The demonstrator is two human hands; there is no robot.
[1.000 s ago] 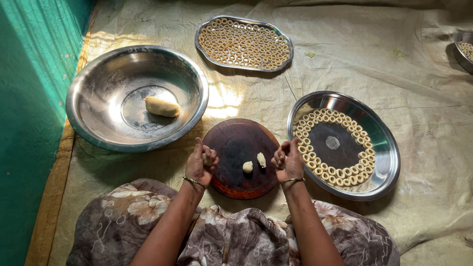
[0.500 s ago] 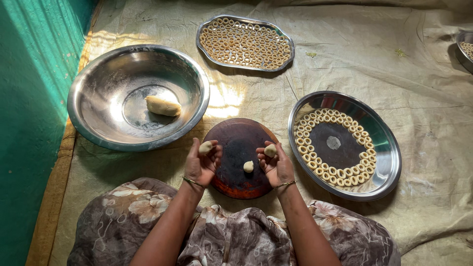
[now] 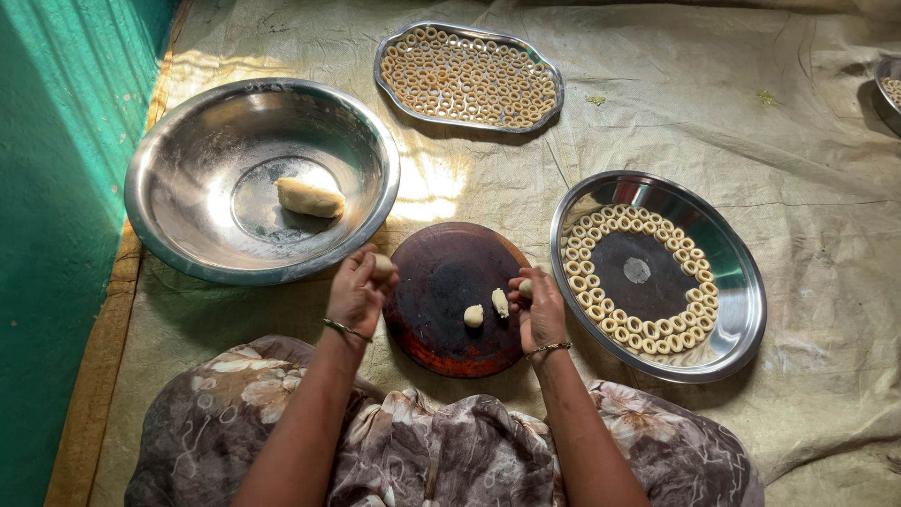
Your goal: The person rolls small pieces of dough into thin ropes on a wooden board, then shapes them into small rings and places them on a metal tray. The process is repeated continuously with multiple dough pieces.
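- Head view: the left hand [image 3: 358, 293] curls its fingers closed round a small pale dough piece [image 3: 383, 266] at the left edge of the round dark wooden board [image 3: 441, 282].
- The right hand [image 3: 541, 310] pinches another soft dough bit [image 3: 526, 288] at the board's right edge; two loose dough lumps [image 3: 474, 315] lie on the board between the hands.
- A shiny steel bowl [image 3: 188, 169] holds a smooth dough log [image 3: 310, 198].
- A round steel plate [image 3: 727, 282] and an oblong steel tray [image 3: 549, 80] carry small dough rings.
- Everything sits on a creased beige cloth [image 3: 704, 122], beside a green wall [image 3: 56, 188].
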